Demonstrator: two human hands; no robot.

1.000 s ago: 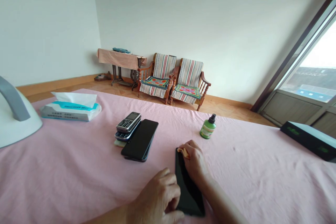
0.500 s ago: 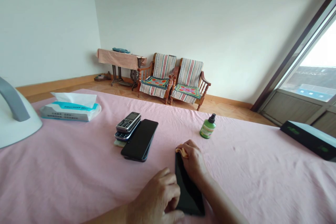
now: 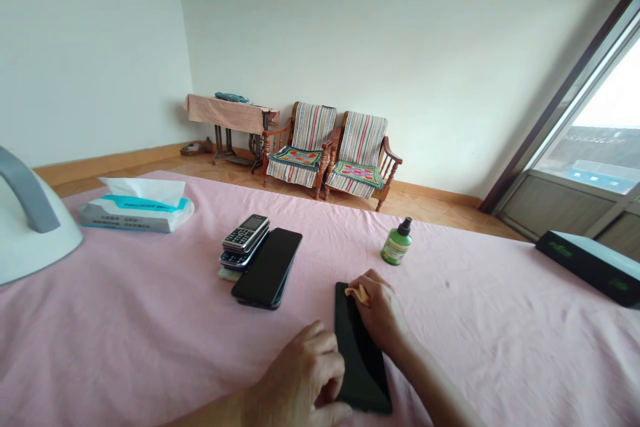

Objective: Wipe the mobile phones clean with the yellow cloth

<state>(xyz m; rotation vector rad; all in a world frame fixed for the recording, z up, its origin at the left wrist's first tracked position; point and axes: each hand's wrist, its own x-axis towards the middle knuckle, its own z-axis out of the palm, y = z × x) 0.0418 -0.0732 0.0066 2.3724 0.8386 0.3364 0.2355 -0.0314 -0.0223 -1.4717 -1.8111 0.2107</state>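
Observation:
A black smartphone point(image 3: 359, 353) lies flat on the pink cloth point(image 3: 150, 320) near the front edge. My left hand point(image 3: 305, 377) is curled against its near left edge and holds it in place. My right hand point(image 3: 380, 310) is closed on a small yellow cloth point(image 3: 359, 293), pressed on the phone's far end. A green spray bottle point(image 3: 397, 243) stands just beyond my right hand.
A stack of two smartphones point(image 3: 267, 268) and two keypad phones point(image 3: 244, 240) sits left of centre. A tissue pack point(image 3: 136, 203) lies far left, beside a white rounded object point(image 3: 30, 227). A dark box point(image 3: 590, 267) rests at the right. Two wooden chairs point(image 3: 330, 153) stand by the wall.
My right hand with the yellow cloth has slid slightly right across the phone's far end. My left hand has stayed where it was.

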